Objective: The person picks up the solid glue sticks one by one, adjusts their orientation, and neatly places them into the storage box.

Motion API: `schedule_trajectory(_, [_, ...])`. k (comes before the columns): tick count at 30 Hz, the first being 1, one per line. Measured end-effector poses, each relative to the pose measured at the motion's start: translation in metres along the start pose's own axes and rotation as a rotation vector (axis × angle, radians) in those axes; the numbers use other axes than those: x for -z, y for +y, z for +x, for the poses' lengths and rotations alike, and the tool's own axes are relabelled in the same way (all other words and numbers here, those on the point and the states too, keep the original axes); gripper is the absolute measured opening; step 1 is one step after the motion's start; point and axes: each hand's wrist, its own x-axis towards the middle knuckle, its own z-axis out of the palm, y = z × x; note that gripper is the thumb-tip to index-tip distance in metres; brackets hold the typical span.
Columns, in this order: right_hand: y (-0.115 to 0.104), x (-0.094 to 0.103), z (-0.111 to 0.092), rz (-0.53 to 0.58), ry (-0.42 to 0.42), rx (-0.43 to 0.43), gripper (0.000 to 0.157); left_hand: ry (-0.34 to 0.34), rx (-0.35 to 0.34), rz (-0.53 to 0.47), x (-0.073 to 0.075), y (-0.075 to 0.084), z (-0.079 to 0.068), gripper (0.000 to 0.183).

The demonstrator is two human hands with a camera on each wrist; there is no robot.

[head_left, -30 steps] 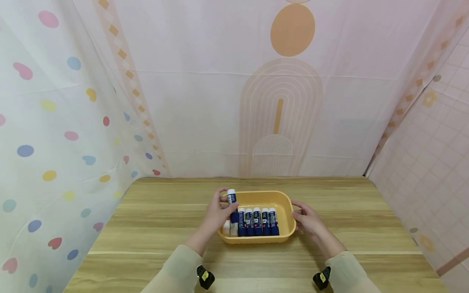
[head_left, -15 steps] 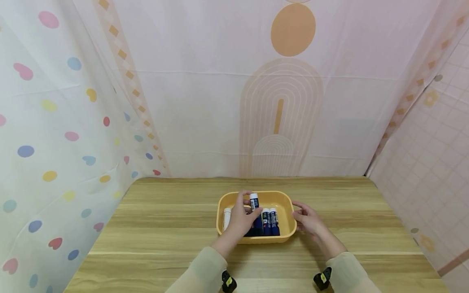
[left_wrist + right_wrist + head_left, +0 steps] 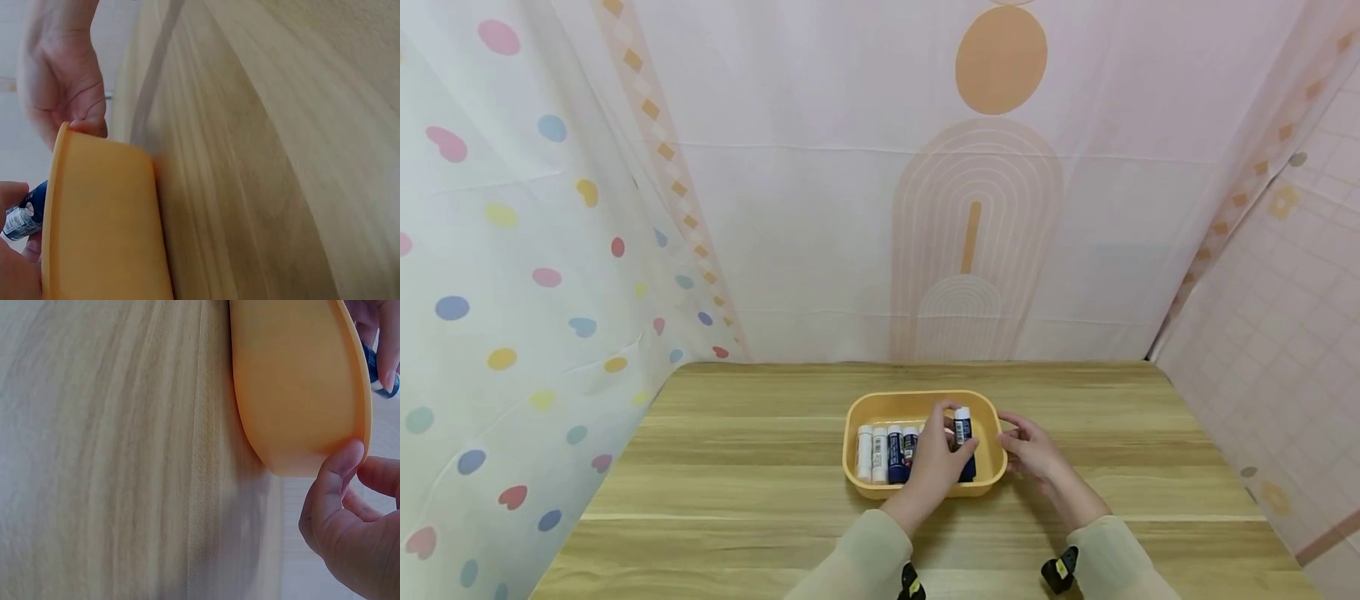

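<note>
In the head view, a yellow plastic basket (image 3: 917, 406) stands on the table. My left hand (image 3: 934, 458) reaches over its front and pinches a blue glue stick with a white cap (image 3: 963, 427) between thumb and fingers, tilted above the basket's right end. A row of glue sticks lies inside: white ones (image 3: 865, 454) at the left, blue ones (image 3: 896, 454) beside them, some covered by that hand. My right hand (image 3: 1032, 454) grips the basket's right rim. In the right wrist view, the right thumb (image 3: 344, 456) presses on the outer wall, with fingers at the rim.
The basket rests on a wood-grain table (image 3: 737, 467). A patterned cloth (image 3: 805, 250) hangs along the table's back edge, with more cloth at both sides. Each wrist carries a small black camera (image 3: 1060, 571).
My left hand has carried the blue glue stick rightward, from the basket's left end to its right end. The white sticks at the left are now uncovered. My right hand stays on the rim.
</note>
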Motion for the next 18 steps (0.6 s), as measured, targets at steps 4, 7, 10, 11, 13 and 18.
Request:
schedule_trajectory(4, [0.000,0.000,0.001,-0.005,0.003,0.001,0.047,-0.015,0.006,0.037,-0.007,0.002,-0.001,0.048])
schedule_trajectory(7, [-0.001,0.000,0.000,-0.003,-0.001,0.005,0.047,-0.033,0.007,0.060,-0.011,0.004,0.000,0.047])
schedule_trajectory(10, [-0.001,-0.001,-0.001,0.005,-0.004,0.010,0.047,-0.050,-0.004,0.091,-0.014,0.004,0.001,0.047])
schedule_trajectory(11, [-0.001,-0.001,-0.001,0.005,-0.006,0.011,0.047,-0.055,-0.014,0.104,-0.015,0.004,0.002,0.047])
schedule_trajectory(13, [-0.001,0.000,-0.001,0.008,-0.004,0.011,0.047,-0.060,-0.035,0.135,-0.016,0.004,0.003,0.047])
schedule_trajectory(18, [-0.001,0.000,-0.001,0.002,-0.005,0.013,0.048,-0.073,-0.055,0.194,-0.021,0.004,0.005,0.047])
